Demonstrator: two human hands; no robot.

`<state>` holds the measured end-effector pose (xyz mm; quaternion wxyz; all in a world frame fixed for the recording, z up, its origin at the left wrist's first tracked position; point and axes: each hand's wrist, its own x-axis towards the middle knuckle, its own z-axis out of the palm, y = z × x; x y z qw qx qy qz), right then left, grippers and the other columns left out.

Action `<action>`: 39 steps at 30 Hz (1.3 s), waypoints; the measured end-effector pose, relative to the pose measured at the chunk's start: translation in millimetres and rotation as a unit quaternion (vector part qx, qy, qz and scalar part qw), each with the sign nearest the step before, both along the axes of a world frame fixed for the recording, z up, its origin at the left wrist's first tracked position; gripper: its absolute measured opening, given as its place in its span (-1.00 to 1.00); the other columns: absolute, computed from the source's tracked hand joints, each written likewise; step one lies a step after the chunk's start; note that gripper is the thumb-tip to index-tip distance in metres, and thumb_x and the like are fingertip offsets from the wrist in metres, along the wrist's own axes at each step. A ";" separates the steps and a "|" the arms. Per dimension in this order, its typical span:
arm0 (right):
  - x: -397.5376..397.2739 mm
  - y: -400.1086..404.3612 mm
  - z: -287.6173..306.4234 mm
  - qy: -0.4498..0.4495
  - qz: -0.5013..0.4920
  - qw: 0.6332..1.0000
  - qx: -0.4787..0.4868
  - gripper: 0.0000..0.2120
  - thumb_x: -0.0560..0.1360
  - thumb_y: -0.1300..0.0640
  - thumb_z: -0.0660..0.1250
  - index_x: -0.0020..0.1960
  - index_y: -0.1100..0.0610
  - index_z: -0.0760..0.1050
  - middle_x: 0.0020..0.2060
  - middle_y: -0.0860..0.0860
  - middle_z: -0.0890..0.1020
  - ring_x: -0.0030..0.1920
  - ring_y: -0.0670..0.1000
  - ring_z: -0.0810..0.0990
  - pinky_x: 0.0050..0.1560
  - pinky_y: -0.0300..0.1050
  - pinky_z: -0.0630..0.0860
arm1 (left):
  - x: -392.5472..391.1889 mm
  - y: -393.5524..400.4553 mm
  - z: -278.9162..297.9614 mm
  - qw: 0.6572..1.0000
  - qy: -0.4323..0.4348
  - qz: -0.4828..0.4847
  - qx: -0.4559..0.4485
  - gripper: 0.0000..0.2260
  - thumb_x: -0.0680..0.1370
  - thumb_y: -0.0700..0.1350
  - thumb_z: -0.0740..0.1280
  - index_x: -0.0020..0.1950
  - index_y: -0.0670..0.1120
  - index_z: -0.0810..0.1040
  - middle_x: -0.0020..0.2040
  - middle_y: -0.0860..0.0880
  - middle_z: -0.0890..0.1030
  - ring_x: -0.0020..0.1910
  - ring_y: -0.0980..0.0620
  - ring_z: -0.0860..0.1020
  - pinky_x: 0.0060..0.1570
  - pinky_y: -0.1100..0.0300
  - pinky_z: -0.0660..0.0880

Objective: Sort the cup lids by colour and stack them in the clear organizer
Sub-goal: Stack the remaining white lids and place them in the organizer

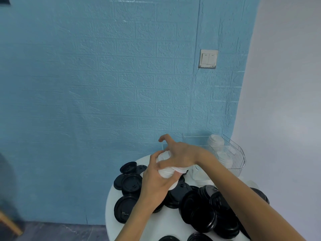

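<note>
A stack of white cup lids [165, 172] is held above the small round white table [112, 202]. My left hand [154, 181] grips the stack from below and the left. My right hand [178, 153] presses on it from above, index finger lifted. Several black lids [132, 184] lie scattered across the table, some overlapping. The clear organizer [238, 153] stands at the table's far right, with white lids [216, 140] stacked inside it.
A blue brick-textured wall [104, 84] rises directly behind the table, with a light switch [208, 58] on it. A white wall lies to the right. Dark floor shows at the lower left, beside a wooden piece [8, 223].
</note>
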<state>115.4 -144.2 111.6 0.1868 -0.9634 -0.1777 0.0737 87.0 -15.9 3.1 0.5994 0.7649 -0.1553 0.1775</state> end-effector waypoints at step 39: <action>-12.0 -18.5 -62.5 0.164 -0.156 0.848 0.479 -0.30 0.43 -0.06 0.56 0.47 -0.04 0.32 0.23 0.05 0.64 0.22 0.10 0.65 0.29 0.25 0.54 | -14.3 -17.4 -11.8 0.995 -0.018 -0.040 -0.089 -0.41 0.28 0.15 0.61 0.23 0.25 0.45 0.11 0.30 0.60 0.15 0.19 0.59 0.17 0.16 0.57</action>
